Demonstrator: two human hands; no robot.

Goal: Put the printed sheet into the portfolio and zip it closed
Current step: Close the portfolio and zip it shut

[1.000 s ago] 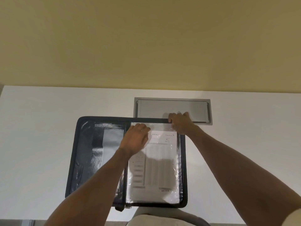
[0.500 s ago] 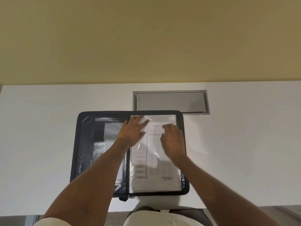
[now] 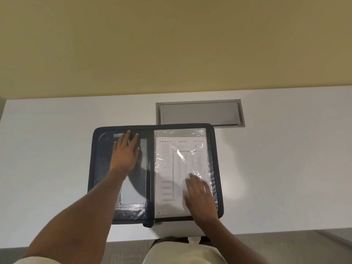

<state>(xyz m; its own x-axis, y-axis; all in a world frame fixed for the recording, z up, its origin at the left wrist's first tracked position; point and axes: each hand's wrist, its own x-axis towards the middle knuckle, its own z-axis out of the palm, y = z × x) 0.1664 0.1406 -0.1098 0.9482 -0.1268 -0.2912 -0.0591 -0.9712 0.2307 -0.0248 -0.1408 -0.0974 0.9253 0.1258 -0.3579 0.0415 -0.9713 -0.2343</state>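
While one black zip portfolio (image 3: 95, 159) lay spread open on the white desk (image 3: 47, 149), the head view showed two bare hands on it. Flat under the left hand (image 3: 125, 155), fingers together, was the left inner cover. Beneath the right hand (image 3: 200, 197), fingers slightly spread and gripping nothing, one printed sheet (image 3: 179, 164) sat inside a clear sleeve (image 3: 181, 132). One grey cable hatch (image 3: 200, 114) lay beyond both fingertips.

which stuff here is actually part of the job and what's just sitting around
Part of the job:
- portfolio, lying open on the table
- printed sheet, under the clear sleeve on the right half
- left hand, flat on the left half
- right hand, flat on the sheet's lower corner

Just there:
- grey hatch set into the table
- white table
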